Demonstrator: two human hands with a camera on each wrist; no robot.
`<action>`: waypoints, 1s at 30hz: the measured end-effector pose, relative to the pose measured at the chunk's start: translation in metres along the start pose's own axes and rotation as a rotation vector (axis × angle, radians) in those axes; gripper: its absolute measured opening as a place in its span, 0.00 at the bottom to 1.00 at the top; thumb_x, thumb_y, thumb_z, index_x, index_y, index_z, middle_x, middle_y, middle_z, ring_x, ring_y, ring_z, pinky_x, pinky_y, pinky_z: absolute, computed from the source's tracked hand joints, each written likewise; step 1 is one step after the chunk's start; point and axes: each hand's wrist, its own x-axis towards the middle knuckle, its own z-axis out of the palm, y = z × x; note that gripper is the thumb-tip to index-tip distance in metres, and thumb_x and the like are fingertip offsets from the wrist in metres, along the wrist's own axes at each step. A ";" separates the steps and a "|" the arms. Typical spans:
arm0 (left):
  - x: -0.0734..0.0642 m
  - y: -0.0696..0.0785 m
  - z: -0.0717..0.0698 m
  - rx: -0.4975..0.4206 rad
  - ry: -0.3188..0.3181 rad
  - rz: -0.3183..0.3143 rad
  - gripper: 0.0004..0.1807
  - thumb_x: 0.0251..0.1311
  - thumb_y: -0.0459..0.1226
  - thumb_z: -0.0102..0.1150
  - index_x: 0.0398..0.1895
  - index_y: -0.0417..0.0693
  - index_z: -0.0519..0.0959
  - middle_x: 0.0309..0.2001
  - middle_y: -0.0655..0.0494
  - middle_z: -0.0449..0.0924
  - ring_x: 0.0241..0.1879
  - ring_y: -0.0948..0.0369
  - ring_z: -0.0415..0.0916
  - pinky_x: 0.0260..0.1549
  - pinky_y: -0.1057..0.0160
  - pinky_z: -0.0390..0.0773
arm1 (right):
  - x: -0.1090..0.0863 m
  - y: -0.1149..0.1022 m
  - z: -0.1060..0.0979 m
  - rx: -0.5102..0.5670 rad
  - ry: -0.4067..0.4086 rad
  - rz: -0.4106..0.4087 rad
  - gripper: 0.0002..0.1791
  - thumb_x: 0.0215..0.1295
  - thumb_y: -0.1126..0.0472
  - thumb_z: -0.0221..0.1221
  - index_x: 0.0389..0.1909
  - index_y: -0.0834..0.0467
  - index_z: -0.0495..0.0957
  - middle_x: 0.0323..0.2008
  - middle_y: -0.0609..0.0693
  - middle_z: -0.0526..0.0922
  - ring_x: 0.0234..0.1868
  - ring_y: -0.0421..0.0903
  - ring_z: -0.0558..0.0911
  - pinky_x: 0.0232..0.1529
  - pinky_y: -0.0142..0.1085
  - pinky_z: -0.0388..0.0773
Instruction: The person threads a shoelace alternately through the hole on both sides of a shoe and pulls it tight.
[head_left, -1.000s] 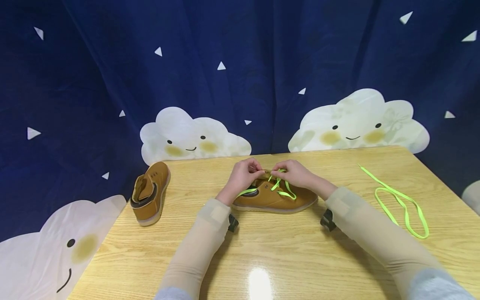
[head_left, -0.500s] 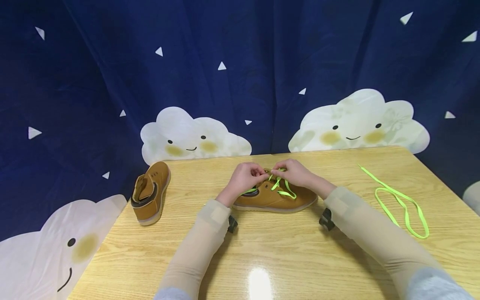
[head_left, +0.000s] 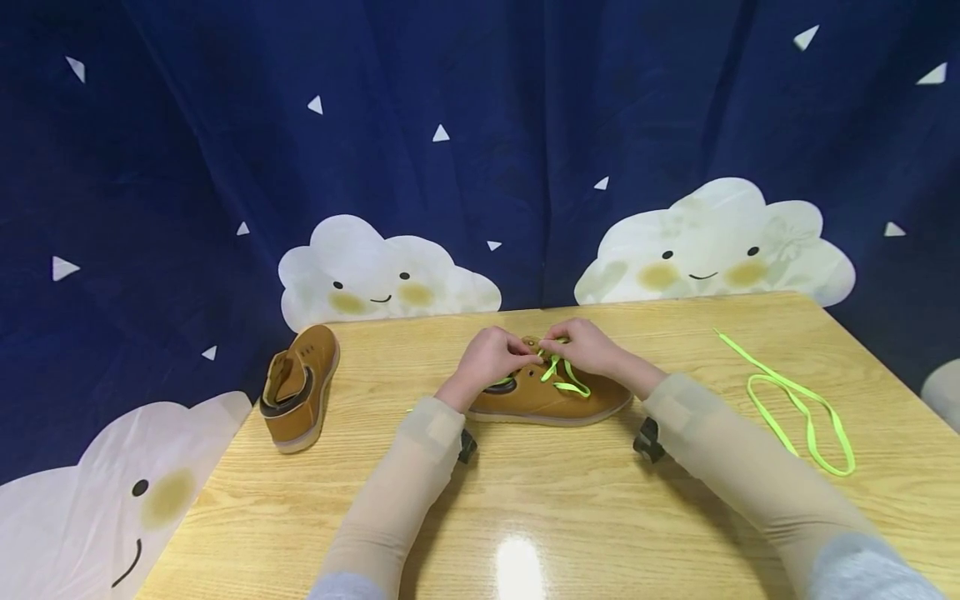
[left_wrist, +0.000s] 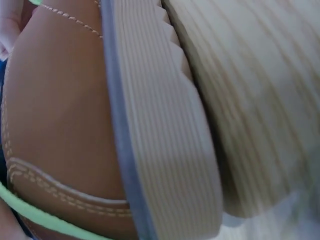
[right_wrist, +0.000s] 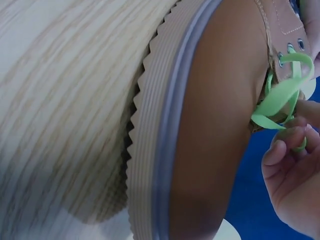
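A tan leather shoe (head_left: 551, 406) stands on its sole at the middle of the table, toe to the right. A neon-green shoelace (head_left: 573, 382) runs through eyelets at its front and hangs in a loop down the near side. My right hand (head_left: 588, 347) pinches this lace above the shoe's tongue; the right wrist view shows fingertips (right_wrist: 297, 135) on it. My left hand (head_left: 489, 358) pinches the lace close at the eyelet flap, its fingertips partly hidden. From under that hand, lace crosses the collar, and the left wrist view shows a green strand (left_wrist: 45, 220) over the heel.
A matching shoe (head_left: 300, 387) without a lace stands at the table's left. A second green shoelace (head_left: 802, 400) lies loosely looped at the right. Behind the wooden table (head_left: 570, 517) hangs a dark blue curtain (head_left: 480, 125) with clouds.
My left hand has come down and a little right, closer to the eyelets and my right hand. My right hand stays almost in place, and the shoe keeps its position.
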 end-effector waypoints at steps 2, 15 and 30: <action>0.001 0.000 0.000 0.036 -0.005 0.009 0.07 0.56 0.45 0.70 0.28 0.52 0.90 0.20 0.66 0.81 0.20 0.68 0.71 0.23 0.70 0.70 | 0.000 0.000 0.000 0.000 0.009 -0.006 0.10 0.70 0.61 0.57 0.35 0.60 0.86 0.32 0.48 0.84 0.31 0.44 0.74 0.36 0.38 0.69; 0.001 0.000 0.000 0.053 -0.025 0.053 0.06 0.62 0.39 0.65 0.31 0.49 0.88 0.24 0.63 0.83 0.22 0.69 0.74 0.27 0.70 0.73 | -0.002 -0.003 0.001 -0.117 0.104 0.049 0.10 0.65 0.55 0.63 0.37 0.58 0.87 0.42 0.53 0.84 0.42 0.52 0.79 0.42 0.47 0.75; -0.024 -0.008 -0.019 0.274 0.005 0.203 0.06 0.64 0.40 0.63 0.29 0.52 0.84 0.26 0.65 0.76 0.24 0.68 0.71 0.25 0.67 0.71 | -0.003 -0.007 0.004 -0.120 0.186 -0.004 0.05 0.59 0.59 0.68 0.29 0.57 0.86 0.51 0.56 0.80 0.58 0.57 0.73 0.56 0.50 0.69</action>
